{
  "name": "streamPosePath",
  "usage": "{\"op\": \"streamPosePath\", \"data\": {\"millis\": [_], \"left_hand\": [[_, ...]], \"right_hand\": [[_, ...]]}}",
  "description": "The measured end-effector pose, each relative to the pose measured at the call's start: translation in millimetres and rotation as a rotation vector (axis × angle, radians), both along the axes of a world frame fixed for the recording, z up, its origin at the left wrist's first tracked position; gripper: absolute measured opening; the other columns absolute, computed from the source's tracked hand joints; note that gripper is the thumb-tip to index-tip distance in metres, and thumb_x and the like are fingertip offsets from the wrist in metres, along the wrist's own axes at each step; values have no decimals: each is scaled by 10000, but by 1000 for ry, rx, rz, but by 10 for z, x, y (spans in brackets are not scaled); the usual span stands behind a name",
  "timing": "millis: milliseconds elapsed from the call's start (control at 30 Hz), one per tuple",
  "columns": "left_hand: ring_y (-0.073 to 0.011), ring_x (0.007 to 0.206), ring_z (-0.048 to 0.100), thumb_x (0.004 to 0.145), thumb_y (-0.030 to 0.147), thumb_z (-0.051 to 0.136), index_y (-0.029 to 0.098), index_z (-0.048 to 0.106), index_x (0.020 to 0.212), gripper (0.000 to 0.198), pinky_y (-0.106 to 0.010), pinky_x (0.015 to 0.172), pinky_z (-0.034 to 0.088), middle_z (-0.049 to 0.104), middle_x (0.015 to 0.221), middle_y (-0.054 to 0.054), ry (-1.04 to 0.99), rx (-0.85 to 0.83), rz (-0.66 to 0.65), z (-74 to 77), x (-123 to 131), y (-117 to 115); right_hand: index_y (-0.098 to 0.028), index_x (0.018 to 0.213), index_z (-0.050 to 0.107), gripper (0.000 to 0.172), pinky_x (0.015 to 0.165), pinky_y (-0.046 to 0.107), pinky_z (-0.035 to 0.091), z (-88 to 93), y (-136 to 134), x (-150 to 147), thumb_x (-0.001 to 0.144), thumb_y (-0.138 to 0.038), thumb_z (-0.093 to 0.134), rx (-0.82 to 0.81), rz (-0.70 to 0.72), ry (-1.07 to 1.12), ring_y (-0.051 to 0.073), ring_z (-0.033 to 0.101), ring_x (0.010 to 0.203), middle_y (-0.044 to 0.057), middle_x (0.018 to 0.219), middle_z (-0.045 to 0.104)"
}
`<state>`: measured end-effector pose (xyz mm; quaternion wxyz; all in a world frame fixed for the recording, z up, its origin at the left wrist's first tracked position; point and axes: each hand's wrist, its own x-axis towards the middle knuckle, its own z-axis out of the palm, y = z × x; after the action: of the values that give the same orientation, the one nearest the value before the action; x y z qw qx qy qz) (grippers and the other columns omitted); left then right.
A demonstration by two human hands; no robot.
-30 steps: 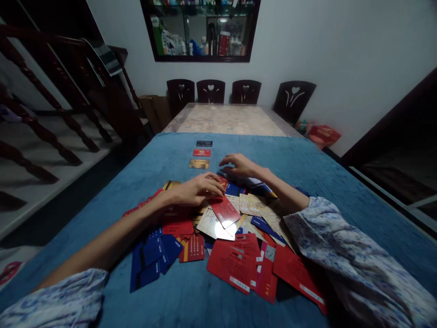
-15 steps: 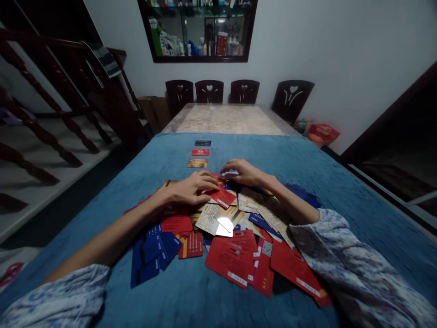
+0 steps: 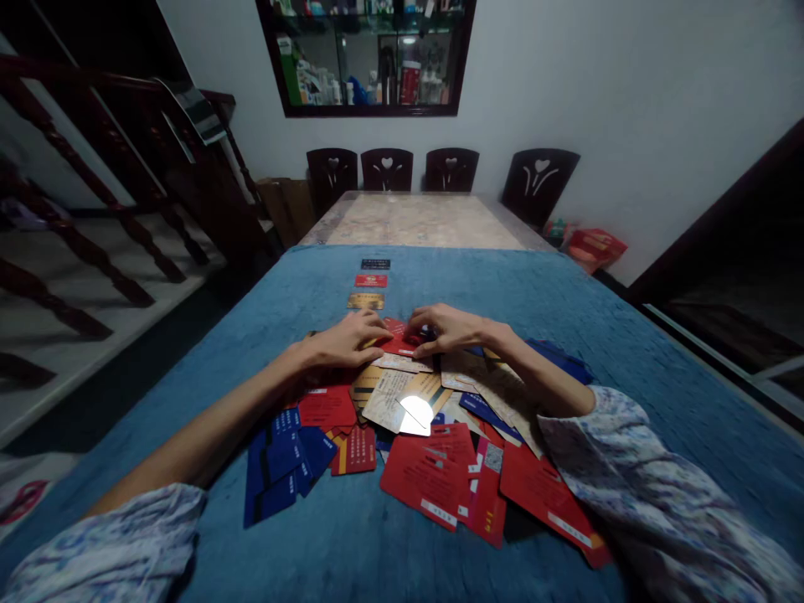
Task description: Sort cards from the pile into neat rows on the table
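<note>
A red card (image 3: 398,339) spans the gap between my two hands at the far side of a loose heap of cards. My left hand (image 3: 345,340) has its thumb and fingers closed at the card's left edge. On the opposite side, my right hand (image 3: 447,327) pinches the right edge between thumb and curled fingers. Just below lie cream cards (image 3: 384,400), one with a bright glare spot. Nearer me are red cards (image 3: 427,477), and blue cards (image 3: 273,469) spread under my left forearm. Part of the heap is hidden by my hands and arms.
Beyond the heap, a black card (image 3: 375,264), a red card (image 3: 371,280) and a gold card (image 3: 366,301) form a column on the blue cloth (image 3: 301,289). More blue cards (image 3: 559,360) lie right of my forearm. Several chairs (image 3: 451,170) stand behind the table.
The red card has moved away from me and slightly left, from beside my left fingers to between both hands. My right hand has come slightly nearer and closed on its right edge.
</note>
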<state>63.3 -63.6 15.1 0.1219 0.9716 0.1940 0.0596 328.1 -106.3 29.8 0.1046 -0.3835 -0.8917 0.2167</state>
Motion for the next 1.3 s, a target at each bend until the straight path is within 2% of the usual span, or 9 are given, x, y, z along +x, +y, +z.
{"op": "streamPosePath", "data": {"millis": [200, 433, 633, 733, 900, 1067, 1167, 1300], "left_hand": [[-276, 1186, 551, 980, 360, 502, 188, 720, 1220, 368, -496, 1082, 422, 659, 1239, -139, -28, 14, -12, -33, 11, 15], [-240, 1067, 633, 989, 335, 517, 201, 776, 1042, 297, -471, 1022, 484, 733, 1102, -121, -184, -73, -82, -36, 10, 71], [-219, 1021, 676, 982, 353, 527, 213, 777, 1004, 288, -447, 987, 531, 767, 1051, -92, -324, -184, 20, -14, -11, 51], [-214, 963, 688, 975, 375, 519, 229, 784, 970, 303, -434, 952, 551, 773, 1013, -82, -354, -205, 101, -18, -20, 43], [-225, 961, 701, 940, 371, 547, 241, 792, 963, 278, -428, 955, 555, 779, 1009, -85, -401, -199, 191, -55, -26, 85], [-226, 936, 711, 917, 364, 566, 205, 785, 966, 275, -407, 937, 560, 788, 995, -83, -408, -180, 228, -111, -13, 120], [-222, 937, 711, 909, 326, 574, 208, 785, 976, 250, -401, 939, 562, 791, 995, -77, -415, -152, 267, -150, -4, 119], [-218, 940, 722, 895, 281, 592, 187, 783, 1019, 247, -386, 926, 576, 793, 1006, -76, -423, -128, 301, -202, 10, 131]], "right_hand": [[-151, 1079, 776, 360, 837, 335, 494, -5, -12, -24, 798, -376, 791, 22, 16, -24, 207, 642, 897, 106, 1055, 703], [-175, 1044, 802, 273, 776, 310, 480, 53, -22, -5, 823, -313, 720, -6, 4, 19, 176, 629, 808, 81, 999, 742], [-162, 1024, 810, 305, 832, 314, 471, 88, -20, 58, 860, -346, 631, -118, -65, 105, 199, 659, 883, 78, 1014, 776], [-136, 993, 799, 343, 769, 299, 450, 81, -20, 75, 885, -376, 579, -118, -113, 119, 183, 629, 809, 67, 918, 757], [-128, 831, 736, 391, 634, 271, 366, 39, -1, 83, 922, -414, 486, -69, -175, 132, 136, 492, 654, 12, 693, 606], [-143, 739, 672, 394, 601, 264, 318, 11, 1, 58, 934, -399, 444, 4, -185, 142, 114, 408, 611, -17, 626, 492], [-130, 804, 712, 364, 616, 258, 331, 6, 0, 35, 933, -337, 441, 36, -174, 151, 109, 427, 608, -14, 632, 523], [-108, 984, 770, 337, 669, 256, 375, -12, 14, 19, 896, -230, 468, 84, -164, 155, 117, 507, 633, 16, 693, 641]]}}
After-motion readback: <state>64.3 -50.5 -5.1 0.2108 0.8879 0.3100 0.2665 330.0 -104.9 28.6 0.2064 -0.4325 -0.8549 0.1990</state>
